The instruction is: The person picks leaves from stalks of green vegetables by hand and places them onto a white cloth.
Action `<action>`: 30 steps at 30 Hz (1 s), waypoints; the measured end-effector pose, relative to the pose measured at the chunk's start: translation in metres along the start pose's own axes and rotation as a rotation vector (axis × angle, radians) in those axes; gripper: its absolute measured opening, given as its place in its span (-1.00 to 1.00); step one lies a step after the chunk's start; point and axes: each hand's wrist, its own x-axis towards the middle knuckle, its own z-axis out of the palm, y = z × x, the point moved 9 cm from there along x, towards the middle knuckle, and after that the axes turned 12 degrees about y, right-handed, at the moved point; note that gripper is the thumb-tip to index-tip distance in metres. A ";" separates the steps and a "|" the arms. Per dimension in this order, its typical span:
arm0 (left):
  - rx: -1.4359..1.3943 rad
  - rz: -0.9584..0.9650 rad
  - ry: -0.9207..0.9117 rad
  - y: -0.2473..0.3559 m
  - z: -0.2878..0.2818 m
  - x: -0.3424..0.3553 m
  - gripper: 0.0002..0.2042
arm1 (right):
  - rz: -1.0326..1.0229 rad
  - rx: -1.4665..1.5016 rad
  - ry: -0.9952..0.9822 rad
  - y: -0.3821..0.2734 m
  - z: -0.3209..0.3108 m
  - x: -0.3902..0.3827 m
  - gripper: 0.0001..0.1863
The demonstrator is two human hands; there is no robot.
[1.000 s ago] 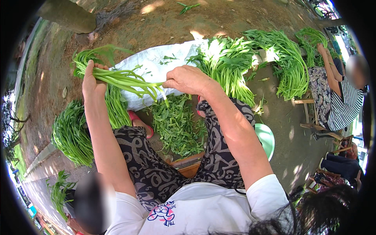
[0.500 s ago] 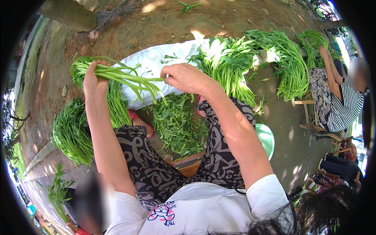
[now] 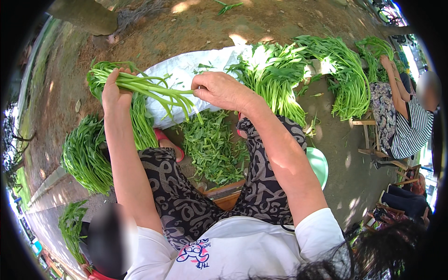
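Observation:
My left hand point(image 3: 116, 95) is closed around a bunch of long-stemmed water spinach point(image 3: 148, 86), its leafy tops at the left and its pale stem ends pointing right. Thumb and fingers of my right hand point(image 3: 223, 89) are pinched at the tip of one stem that reaches out from the bunch. Both hands are above a white plastic sheet point(image 3: 179, 70) with scattered leaves on it. Between my feet lies a heap of loose green leaves and cut bits point(image 3: 212, 147).
Large bundles of greens lie right of the sheet point(image 3: 273, 79), farther right point(image 3: 345, 79) and at my left point(image 3: 86, 154). A pale green plastic stool or basin point(image 3: 318, 165) stands by my right leg. At far right sits a person in a striped top point(image 3: 410, 126); another holds greens point(image 3: 72, 228) at lower left.
My left hand and the bunch have shifted slightly up and right. My right hand has barely moved, still pinched at the stem. The greens of the person at lower left have moved.

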 end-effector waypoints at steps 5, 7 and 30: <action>0.013 -0.004 -0.021 -0.002 0.004 -0.003 -0.89 | -0.008 -0.045 0.022 -0.001 -0.002 0.000 -0.81; 0.007 -0.002 -0.005 -0.001 0.002 -0.002 -0.88 | -0.011 -0.063 0.033 -0.003 -0.004 0.001 -0.82; -0.017 -0.004 -0.023 -0.002 0.004 -0.005 -0.87 | -0.031 -0.059 0.102 -0.007 -0.009 0.000 -0.86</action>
